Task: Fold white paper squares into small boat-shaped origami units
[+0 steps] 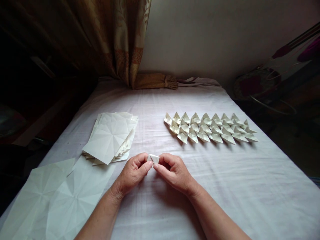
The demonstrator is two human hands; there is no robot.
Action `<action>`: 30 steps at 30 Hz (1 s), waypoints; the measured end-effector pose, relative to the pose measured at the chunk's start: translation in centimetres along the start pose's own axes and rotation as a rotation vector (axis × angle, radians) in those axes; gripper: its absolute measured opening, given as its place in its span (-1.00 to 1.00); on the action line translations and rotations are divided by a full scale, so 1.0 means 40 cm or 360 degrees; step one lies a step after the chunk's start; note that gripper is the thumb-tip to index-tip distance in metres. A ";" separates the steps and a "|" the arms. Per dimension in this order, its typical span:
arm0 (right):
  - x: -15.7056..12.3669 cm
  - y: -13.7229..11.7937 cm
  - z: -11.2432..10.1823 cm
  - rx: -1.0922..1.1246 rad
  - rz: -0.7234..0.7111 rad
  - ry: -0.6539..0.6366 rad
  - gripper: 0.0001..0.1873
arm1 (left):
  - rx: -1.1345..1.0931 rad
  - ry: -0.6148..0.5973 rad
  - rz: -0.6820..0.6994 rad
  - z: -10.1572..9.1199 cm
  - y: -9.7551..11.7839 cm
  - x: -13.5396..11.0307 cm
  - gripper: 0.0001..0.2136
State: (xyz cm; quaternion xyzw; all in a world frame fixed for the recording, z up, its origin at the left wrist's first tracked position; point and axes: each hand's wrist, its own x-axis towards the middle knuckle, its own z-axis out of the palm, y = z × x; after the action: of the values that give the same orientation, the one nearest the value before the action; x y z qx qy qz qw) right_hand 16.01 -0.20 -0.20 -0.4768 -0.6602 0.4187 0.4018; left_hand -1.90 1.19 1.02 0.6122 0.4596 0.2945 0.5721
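A small folded white paper piece (153,158) is pinched between both hands just above the white cloth-covered table (250,186). My left hand (132,173) grips its left end with thumb and curled fingers. My right hand (173,171) grips its right end the same way. Right of and beyond the hands, several folded white paper boats (210,131) lie in neat overlapping rows. To the left sits a stack of creased square paper sheets (111,138).
Two larger creased sheets (55,200) lie flat at the near left corner. A patterned curtain (125,43) hangs at the back, its end resting on the table. Dark clutter and a round wire object (262,86) stand beyond the table's right edge.
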 end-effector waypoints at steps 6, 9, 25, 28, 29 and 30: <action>0.001 0.000 -0.003 0.0131 0.0100 -0.0041 -0.68 | 0.0060 0.0135 -0.0014 0.015 0.003 0.001 -0.63; 0.001 -0.004 -0.006 0.0086 0.0062 -0.0069 -0.68 | 0.0109 0.0184 0.0013 0.015 0.002 0.002 -0.61; -0.001 0.002 0.010 0.0167 0.0028 0.0217 -0.64 | 0.0104 0.0013 0.0081 0.007 -0.011 0.003 -0.70; -0.001 0.003 0.013 0.0172 0.0015 0.0241 -0.64 | 0.0129 0.0036 0.0093 0.006 -0.015 0.005 -0.67; -0.001 0.003 0.013 0.0166 0.0008 0.0218 -0.63 | 0.0137 0.0034 0.0093 0.005 -0.015 0.005 -0.66; -0.001 0.003 0.012 0.0157 0.0003 0.0190 -0.63 | 0.0141 0.0029 0.0092 0.003 -0.015 0.005 -0.66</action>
State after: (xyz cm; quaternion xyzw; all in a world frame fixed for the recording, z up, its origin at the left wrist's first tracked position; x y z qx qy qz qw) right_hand 15.61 -0.31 -0.49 -0.4812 -0.6132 0.4220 0.4630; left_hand -1.83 1.26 0.38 0.6473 0.4594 0.2958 0.5314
